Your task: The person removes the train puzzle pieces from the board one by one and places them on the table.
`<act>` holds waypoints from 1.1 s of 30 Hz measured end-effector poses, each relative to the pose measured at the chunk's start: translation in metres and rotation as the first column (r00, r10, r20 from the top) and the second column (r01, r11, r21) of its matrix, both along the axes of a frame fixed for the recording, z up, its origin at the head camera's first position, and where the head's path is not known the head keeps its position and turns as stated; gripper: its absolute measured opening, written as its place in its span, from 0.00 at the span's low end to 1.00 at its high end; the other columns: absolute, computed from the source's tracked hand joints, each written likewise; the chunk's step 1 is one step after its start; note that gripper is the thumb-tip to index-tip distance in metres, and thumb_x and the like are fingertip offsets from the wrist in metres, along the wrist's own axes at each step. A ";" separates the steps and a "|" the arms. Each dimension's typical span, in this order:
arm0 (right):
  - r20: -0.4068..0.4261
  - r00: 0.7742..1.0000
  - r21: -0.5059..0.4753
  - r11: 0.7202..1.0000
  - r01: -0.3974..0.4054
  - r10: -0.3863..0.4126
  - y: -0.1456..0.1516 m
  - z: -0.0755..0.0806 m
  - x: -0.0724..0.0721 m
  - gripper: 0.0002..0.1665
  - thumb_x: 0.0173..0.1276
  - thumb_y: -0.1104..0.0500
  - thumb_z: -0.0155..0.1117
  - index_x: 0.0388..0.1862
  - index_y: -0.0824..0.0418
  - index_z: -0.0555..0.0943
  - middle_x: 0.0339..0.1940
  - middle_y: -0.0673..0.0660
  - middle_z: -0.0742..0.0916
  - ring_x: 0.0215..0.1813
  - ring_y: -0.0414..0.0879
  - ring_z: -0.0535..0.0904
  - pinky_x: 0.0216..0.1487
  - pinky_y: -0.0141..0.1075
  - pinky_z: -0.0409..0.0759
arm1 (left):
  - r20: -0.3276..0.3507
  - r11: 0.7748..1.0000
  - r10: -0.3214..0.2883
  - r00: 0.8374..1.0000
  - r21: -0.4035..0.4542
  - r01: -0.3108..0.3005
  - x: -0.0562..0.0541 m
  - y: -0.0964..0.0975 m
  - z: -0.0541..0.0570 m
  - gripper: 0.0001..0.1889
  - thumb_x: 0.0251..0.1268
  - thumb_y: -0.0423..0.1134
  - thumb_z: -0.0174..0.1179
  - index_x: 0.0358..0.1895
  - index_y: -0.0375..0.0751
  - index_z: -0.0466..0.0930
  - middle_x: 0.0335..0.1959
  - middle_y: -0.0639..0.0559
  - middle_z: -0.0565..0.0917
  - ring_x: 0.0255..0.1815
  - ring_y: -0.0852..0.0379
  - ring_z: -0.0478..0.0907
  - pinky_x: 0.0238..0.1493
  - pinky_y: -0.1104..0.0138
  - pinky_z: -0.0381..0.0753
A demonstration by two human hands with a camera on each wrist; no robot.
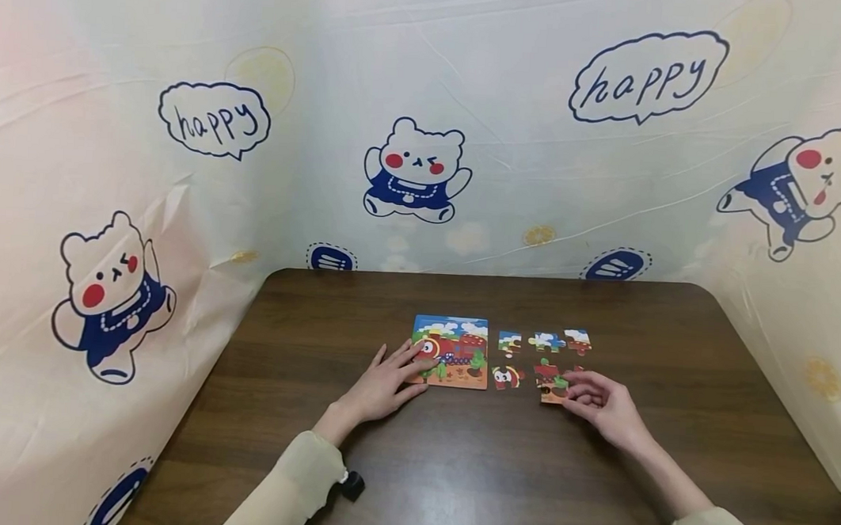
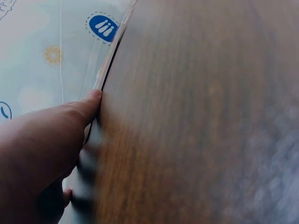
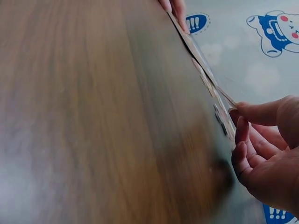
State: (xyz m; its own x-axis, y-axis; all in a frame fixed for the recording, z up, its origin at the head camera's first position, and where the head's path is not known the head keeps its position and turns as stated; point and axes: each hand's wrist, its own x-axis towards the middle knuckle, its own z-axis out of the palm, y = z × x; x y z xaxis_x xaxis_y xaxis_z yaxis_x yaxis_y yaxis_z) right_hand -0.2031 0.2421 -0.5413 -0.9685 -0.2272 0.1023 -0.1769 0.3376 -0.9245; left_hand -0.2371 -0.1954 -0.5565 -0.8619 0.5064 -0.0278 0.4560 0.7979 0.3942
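Note:
My left hand lies on the left part of a square jigsaw puzzle board that shows a red train under a blue sky, its fingers spread. In the left wrist view its thumb is at the board's edge. To the right of the board, my right hand pinches a jigsaw piece with a green plant and orange ground. The right wrist view shows that piece edge-on, tilted, between thumb and index finger. It overlaps a red part beside it in the head view.
Loose jigsaw pieces lie right of the board: a sky piece, another sky piece, a red and white one and one with a face. The brown table meets a printed cloth at its back edge.

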 end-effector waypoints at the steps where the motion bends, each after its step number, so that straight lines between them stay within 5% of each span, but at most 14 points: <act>1: -0.004 1.000 0.002 1.000 0.001 0.000 0.002 0.000 0.001 0.23 0.70 0.73 0.75 0.62 0.77 0.83 0.41 0.68 0.92 0.38 0.31 0.86 0.40 0.24 0.86 | 0.001 1.000 0.000 1.000 0.001 0.000 0.000 0.000 0.000 0.29 0.87 0.59 0.55 0.84 0.64 0.71 0.92 0.49 0.59 0.95 0.42 0.49 0.89 0.27 0.44; 33: 0.030 0.999 0.231 0.973 -0.021 0.015 0.044 -0.001 0.018 0.23 0.69 0.71 0.77 0.60 0.77 0.83 0.36 0.56 0.89 0.29 0.34 0.79 0.30 0.29 0.78 | 0.012 1.000 0.014 1.000 0.007 -0.014 -0.002 -0.001 -0.004 0.29 0.86 0.60 0.55 0.84 0.66 0.71 0.92 0.51 0.59 0.95 0.43 0.48 0.89 0.28 0.42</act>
